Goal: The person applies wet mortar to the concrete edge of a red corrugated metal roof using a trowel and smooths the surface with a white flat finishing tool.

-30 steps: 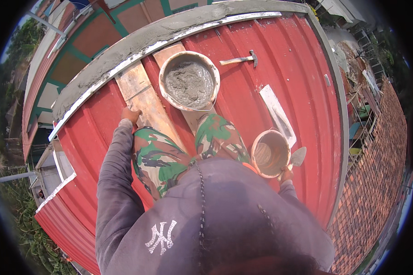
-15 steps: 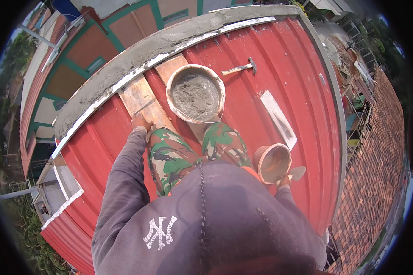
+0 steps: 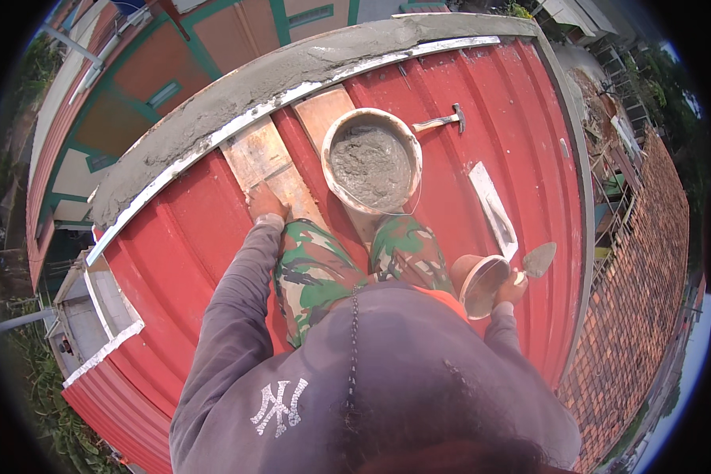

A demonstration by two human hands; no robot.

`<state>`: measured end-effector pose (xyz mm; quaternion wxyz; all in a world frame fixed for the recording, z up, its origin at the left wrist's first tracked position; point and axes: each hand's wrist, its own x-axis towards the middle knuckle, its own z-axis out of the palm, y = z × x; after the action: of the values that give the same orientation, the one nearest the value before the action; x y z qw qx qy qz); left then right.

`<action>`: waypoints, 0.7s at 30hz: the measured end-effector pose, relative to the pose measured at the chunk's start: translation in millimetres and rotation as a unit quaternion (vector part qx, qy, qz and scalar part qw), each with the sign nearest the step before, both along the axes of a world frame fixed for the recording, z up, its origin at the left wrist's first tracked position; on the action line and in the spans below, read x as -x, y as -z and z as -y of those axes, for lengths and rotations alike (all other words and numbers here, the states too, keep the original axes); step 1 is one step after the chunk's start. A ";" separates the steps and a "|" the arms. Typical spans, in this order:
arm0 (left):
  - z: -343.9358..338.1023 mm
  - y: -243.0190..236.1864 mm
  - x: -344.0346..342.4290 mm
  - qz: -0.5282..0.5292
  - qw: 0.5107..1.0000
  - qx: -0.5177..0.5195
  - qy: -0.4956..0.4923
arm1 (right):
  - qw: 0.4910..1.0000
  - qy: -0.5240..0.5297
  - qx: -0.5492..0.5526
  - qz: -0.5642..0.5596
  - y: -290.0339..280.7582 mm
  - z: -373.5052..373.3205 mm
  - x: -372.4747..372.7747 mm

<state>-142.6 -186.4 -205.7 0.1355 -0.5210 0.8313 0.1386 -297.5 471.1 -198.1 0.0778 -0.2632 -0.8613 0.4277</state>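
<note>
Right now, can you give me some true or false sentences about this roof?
1. The right hand holds a trowel. True.
2. The hammer lies on the red roof. True.
3. The left hand grips the hammer. False: it rests on a wooden board.
4. The bucket of grey mix is right of the hammer. False: it is to the left.
5. The trousers have a camouflage pattern. True.

I see the left arm [image 3: 237, 284] stretched forward, its hand [image 3: 266, 203] knuckles up; the right hand [image 3: 513, 290] sits out sideways, fingers curled in a grip.
</note>
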 end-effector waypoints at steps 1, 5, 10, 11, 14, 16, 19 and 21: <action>-6.7 -3.0 -3.6 -0.004 1.000 0.009 -0.010 | 0.996 -0.036 0.081 0.003 -50.7 50.1 1.6; -15.5 10.5 11.2 0.005 1.000 0.014 -0.011 | 0.955 -0.289 0.067 -0.010 -98.6 119.9 20.7; -23.0 -9.7 9.9 0.008 1.000 -0.003 -0.013 | 0.830 -0.521 -0.199 -0.005 -174.9 238.9 34.4; -22.2 -11.9 9.8 0.012 1.000 0.001 -0.008 | 0.803 -0.534 -0.263 -0.008 -186.9 259.5 31.7; -19.7 -3.7 13.4 0.036 0.999 0.024 0.029 | 0.729 -0.543 -0.415 0.031 -200.6 302.8 42.1; -16.8 -2.7 13.7 0.050 0.997 0.027 0.049 | 0.687 -0.545 -0.478 0.061 -201.7 319.7 50.7; -12.7 3.3 13.1 0.050 0.995 0.051 0.069 | 0.655 -0.552 -0.493 0.151 -206.2 337.7 53.0; -11.7 8.1 9.8 0.058 0.993 0.067 0.077 | 0.667 -0.570 -0.441 0.187 -207.2 346.5 48.6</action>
<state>-152.5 -174.7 -213.9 0.1583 -0.4702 0.8673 0.0410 -346.1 124.6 9.1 -0.2370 0.2701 -0.9279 -0.0996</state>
